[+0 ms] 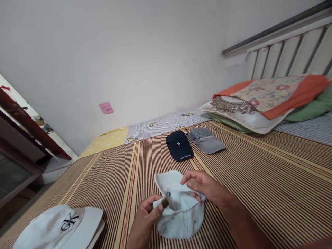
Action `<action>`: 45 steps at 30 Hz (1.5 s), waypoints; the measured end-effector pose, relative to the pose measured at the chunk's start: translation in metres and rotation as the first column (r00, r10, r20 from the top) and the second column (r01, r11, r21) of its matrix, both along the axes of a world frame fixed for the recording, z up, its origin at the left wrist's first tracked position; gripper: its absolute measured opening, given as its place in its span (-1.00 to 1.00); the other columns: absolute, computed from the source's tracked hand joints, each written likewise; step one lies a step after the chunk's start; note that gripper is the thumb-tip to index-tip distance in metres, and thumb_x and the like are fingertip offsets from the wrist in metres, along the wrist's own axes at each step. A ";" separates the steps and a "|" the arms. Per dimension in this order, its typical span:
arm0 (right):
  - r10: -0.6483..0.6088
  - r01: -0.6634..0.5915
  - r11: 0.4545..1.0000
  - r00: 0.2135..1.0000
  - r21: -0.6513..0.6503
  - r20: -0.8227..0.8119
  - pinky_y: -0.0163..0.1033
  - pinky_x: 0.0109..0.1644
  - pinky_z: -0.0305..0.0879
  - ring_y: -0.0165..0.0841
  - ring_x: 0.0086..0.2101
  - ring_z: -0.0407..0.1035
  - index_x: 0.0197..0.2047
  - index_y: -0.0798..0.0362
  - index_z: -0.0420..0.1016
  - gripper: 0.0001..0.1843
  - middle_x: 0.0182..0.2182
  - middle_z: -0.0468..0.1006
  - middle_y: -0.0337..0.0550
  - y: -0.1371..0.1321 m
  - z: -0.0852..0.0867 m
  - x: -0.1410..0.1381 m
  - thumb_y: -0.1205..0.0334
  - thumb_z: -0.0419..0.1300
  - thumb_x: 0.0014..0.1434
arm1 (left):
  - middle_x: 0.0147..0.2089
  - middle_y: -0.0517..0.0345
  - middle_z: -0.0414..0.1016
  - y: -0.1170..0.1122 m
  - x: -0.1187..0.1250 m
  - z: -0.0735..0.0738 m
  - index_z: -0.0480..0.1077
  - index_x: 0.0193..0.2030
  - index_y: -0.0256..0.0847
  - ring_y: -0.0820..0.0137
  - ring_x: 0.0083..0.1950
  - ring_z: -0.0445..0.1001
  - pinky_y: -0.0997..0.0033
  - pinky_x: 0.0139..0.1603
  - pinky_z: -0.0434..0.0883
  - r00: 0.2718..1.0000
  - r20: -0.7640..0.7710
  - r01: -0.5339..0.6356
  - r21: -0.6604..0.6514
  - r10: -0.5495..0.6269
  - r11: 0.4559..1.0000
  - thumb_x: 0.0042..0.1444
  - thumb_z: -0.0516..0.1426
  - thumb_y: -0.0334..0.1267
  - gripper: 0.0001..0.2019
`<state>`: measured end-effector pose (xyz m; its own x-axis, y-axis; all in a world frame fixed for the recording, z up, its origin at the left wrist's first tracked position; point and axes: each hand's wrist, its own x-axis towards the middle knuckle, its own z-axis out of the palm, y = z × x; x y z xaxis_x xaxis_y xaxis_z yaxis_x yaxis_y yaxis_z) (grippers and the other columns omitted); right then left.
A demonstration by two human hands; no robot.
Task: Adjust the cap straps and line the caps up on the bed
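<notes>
A pale blue-white cap (pixel 178 211) lies on the striped bamboo mat (pixel 259 180) right in front of me. My left hand (pixel 146 216) pinches the small brass buckle of the cap's back strap between thumb and finger. My right hand (pixel 204 186) rests on top of the cap, fingers curled over its rear edge and holding the fabric. Both hands touch the same cap.
A white cap with a black logo (pixel 59 226) lies at the near left. A navy cap (pixel 179 146) and a grey cap (pixel 206 140) sit side by side farther back. Pillows (pixel 259 103) are stacked at the right by the headboard. A dark wooden cabinet (pixel 18 152) stands at the left.
</notes>
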<state>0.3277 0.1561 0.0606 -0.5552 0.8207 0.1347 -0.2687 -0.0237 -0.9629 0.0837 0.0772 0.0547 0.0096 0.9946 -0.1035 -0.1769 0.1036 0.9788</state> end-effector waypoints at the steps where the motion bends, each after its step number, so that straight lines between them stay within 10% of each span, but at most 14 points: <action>1: 0.024 -0.024 1.000 1.000 0.004 -0.004 -0.42 -0.58 0.11 -0.53 -0.61 0.26 -0.18 0.02 0.60 -0.62 -0.58 0.45 -0.38 0.000 0.000 0.001 -0.14 0.40 0.18 | -0.50 0.20 0.48 0.000 0.001 0.001 0.61 -0.38 -0.24 0.48 -0.46 0.25 0.51 -0.40 0.15 1.000 0.009 -0.009 -0.008 0.009 1.000 -0.10 0.50 0.05 -0.61; 11: 0.157 -0.157 0.988 0.985 0.001 -0.068 -0.44 -0.52 0.19 -0.57 -0.61 0.34 -0.04 0.07 0.58 -0.64 -0.31 0.73 -0.13 -0.004 0.005 0.004 0.10 0.45 0.15 | -0.54 0.18 0.47 0.000 0.001 -0.008 0.57 -0.44 -0.28 0.52 -0.53 0.26 0.55 -0.47 0.13 0.988 0.148 -0.043 -0.040 0.048 0.998 -0.17 0.54 0.00 -0.60; 20: 0.153 -0.152 0.985 0.988 0.085 -0.012 -0.42 -0.53 0.05 -0.59 -0.61 0.19 -0.06 0.06 0.67 -0.71 -0.41 0.68 -0.21 -0.005 0.003 -0.016 0.09 0.38 0.21 | -0.43 0.16 0.47 0.000 0.004 -0.008 0.54 -0.42 -0.27 0.46 -0.38 0.33 0.53 -0.29 0.34 0.897 0.418 0.107 0.116 -0.146 0.987 0.06 0.45 0.02 -0.62; 36: 0.214 -0.214 0.977 0.977 -0.006 0.000 -0.40 -0.62 -0.13 -0.60 -0.69 0.02 -0.10 0.06 0.65 -0.69 -0.52 0.60 -0.30 -0.008 -0.001 -0.023 0.02 0.39 0.20 | -0.42 0.22 0.61 0.003 0.007 -0.020 0.57 -0.35 -0.20 0.46 -0.39 0.53 0.54 -0.23 0.48 0.827 0.534 -0.131 -0.123 0.177 0.984 -0.23 0.59 -0.31 -0.65; 45: 0.254 -0.254 0.967 0.966 -0.026 0.037 -0.42 -0.61 -0.07 -0.61 -0.68 0.05 -0.11 0.07 0.65 -0.69 -0.54 0.59 -0.30 -0.010 0.001 -0.025 0.04 0.40 0.18 | -0.50 0.26 0.57 0.001 0.008 -0.018 0.53 -0.40 -0.20 0.50 -0.49 0.47 0.59 -0.38 0.42 0.817 0.567 -0.068 -0.080 0.101 0.995 -0.19 0.58 -0.28 -0.67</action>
